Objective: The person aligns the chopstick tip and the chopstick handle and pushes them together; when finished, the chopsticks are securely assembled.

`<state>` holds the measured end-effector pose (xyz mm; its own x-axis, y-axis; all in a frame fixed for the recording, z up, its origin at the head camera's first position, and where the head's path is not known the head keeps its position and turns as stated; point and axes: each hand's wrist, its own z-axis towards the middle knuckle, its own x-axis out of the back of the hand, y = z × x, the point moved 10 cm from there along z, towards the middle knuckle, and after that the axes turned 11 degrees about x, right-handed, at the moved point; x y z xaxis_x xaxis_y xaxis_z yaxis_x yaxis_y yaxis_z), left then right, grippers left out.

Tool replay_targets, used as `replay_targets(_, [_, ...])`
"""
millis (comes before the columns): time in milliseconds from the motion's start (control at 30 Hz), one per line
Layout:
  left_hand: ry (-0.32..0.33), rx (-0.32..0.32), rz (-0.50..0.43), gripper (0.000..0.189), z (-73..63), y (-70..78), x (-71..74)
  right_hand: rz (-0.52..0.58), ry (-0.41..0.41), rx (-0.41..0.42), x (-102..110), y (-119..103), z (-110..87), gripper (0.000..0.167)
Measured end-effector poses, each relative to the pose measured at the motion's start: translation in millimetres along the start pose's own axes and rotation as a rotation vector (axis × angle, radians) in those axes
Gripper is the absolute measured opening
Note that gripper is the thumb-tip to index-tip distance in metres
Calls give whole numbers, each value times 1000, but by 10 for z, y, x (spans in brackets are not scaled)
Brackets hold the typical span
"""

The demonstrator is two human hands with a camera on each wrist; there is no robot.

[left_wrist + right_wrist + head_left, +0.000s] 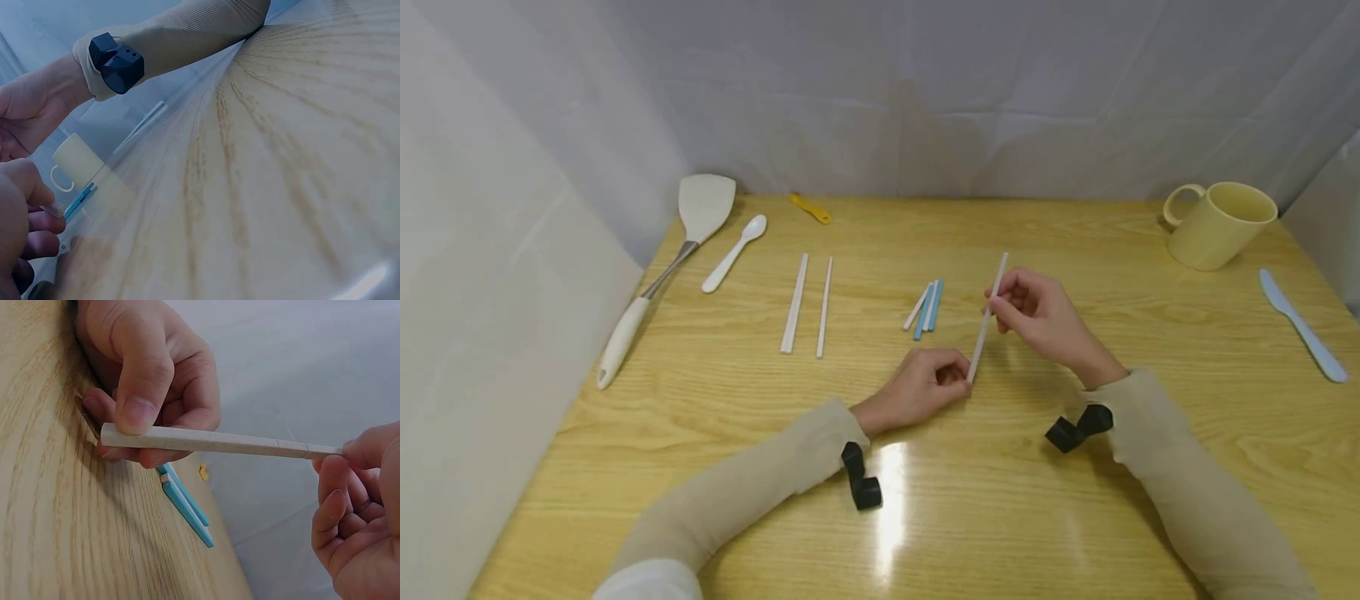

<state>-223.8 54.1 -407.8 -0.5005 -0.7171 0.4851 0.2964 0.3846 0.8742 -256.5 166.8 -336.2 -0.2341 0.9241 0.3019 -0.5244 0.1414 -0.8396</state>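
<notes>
Both hands [150,372] [369,525] pinch a pale stick [215,442], blue sticks [185,512] lying beyond on the wooden table [59,500].

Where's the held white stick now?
In the head view, right of centre: the white stick is pinched by the left hand at its near end and the right hand farther up, just right of the short blue and white sticks.

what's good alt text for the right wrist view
A person's left hand pinches the thicker end of a white chopstick, the right hand its thinner part. Beyond, short blue and white sticks lie on a wooden table.
</notes>
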Motion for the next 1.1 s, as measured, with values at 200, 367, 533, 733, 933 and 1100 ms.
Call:
replay_targets(200, [-19,3,-24,4,-10,14,-20,-12,-5,-4,-1,-6,6,7])
replay_targets(367, [-42,-21,-36,9,-22,47,-45,-37,-25,-8,-30,-22,5,5])
replay_targets(533, [-4,-113,-74,41,-46,135,13,-48,-51,-37,-85,25,-10,5])
replay_targets(733, [45,-241,-16,67,-90,263,69,-56,-84,-63,-134,84,-19,9])
replay_targets(933, [36,-271,27,74,-104,291,65,-44,-141,-68,-224,126,-42,10])
replay_targets(1100, [33,-246,37,73,-94,267,64,-38,-138,-91,-238,156,-51,11])
